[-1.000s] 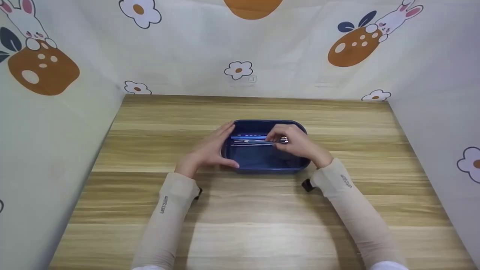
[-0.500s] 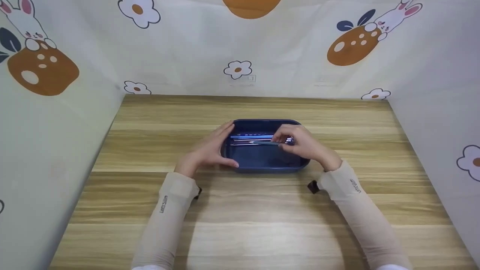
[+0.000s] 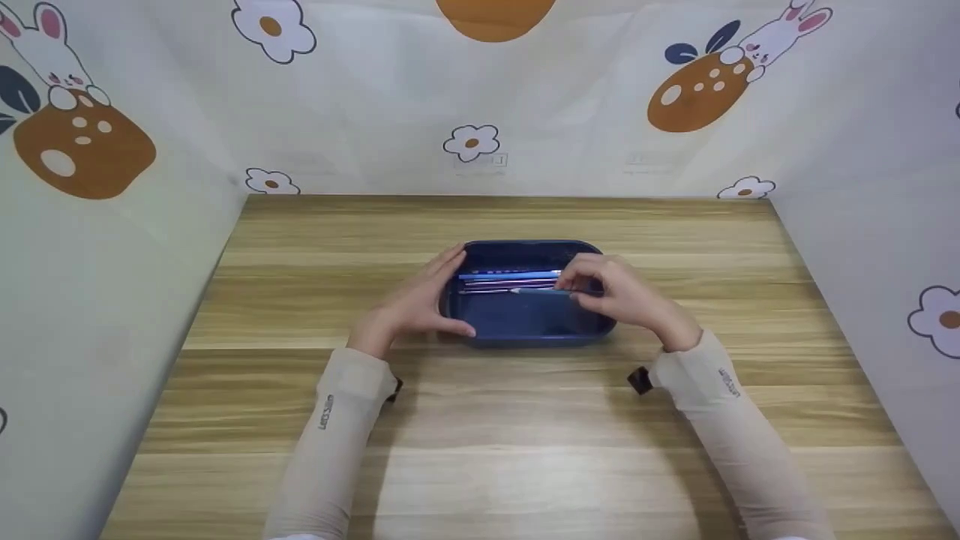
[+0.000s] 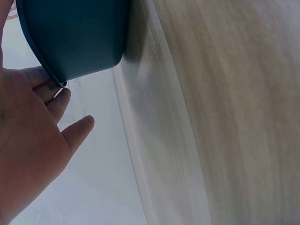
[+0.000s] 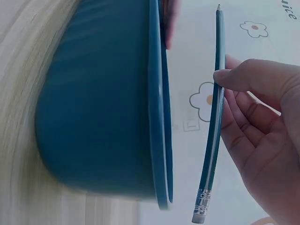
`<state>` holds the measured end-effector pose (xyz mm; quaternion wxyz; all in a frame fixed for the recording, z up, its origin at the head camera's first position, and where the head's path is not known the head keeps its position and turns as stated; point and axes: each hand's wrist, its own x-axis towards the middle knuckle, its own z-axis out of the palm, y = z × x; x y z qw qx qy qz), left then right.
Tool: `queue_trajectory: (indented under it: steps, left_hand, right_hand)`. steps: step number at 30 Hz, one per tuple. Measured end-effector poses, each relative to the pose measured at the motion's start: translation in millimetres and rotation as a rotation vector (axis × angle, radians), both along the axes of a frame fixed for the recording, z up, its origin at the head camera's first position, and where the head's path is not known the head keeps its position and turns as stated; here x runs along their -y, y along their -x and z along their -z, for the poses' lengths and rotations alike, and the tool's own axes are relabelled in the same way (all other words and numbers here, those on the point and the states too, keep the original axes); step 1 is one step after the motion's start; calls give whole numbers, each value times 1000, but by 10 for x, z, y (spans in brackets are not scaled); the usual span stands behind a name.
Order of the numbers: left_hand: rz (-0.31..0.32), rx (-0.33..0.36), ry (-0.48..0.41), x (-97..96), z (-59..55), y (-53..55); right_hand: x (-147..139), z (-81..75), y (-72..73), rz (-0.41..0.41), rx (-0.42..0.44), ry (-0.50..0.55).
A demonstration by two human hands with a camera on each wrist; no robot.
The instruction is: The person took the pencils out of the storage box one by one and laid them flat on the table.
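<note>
Right hand [image 3: 624, 294] pinches a teal pencil [image 5: 214, 117] between thumb and fingers, above the blue tub [image 5: 101, 112] with its tip toward the tub's left end. Left hand [image 3: 409, 304], thumb and straight fingers apart, touches that end; slim sticks [image 3: 510, 277] lie side by side inside.

Left sleeve [image 3: 319, 465] and right sleeve [image 3: 750, 450]: pair, beige, close-fitting, dark lettering near the cuffs [image 3: 352, 367]. Black blocks [image 3: 640, 380] at wrists. White fabric [image 3: 298, 536], near end.
</note>
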<state>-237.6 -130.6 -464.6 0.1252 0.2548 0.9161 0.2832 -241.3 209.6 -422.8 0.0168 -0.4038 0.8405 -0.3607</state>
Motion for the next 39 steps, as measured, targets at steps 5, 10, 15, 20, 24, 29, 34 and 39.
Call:
queue_trajectory:
  steps: [5,10,15,20,24,29,34,39]
  left_hand:
    - [1,2,-4,4,10,-1]
    - [5,-11,8,1,15,10]
    - [5,-10,11,-2,16,16]
    - [0,-8,5,-2,9,10]
    - [-4,-8,3,1,5,3]
    - [-4,-4,4,4,-6,-3]
    - [0,-11,11,2,-7,-3]
    - [7,-31,28,6,1,-3]
  right_hand:
    - [-63,-3,-53,9,2,0]
    - [-132,5,-97,27,12,-6]
    - [-204,27,-130,50,41,1]
    - [-274,55,-145,55,43,11]
    - [-326,75,-155,48,34,31]
    - [-389,83,-175,59,39,42]
    - [-457,94,-195,90,58,24]
    - [-523,110,-221,104,53,15]
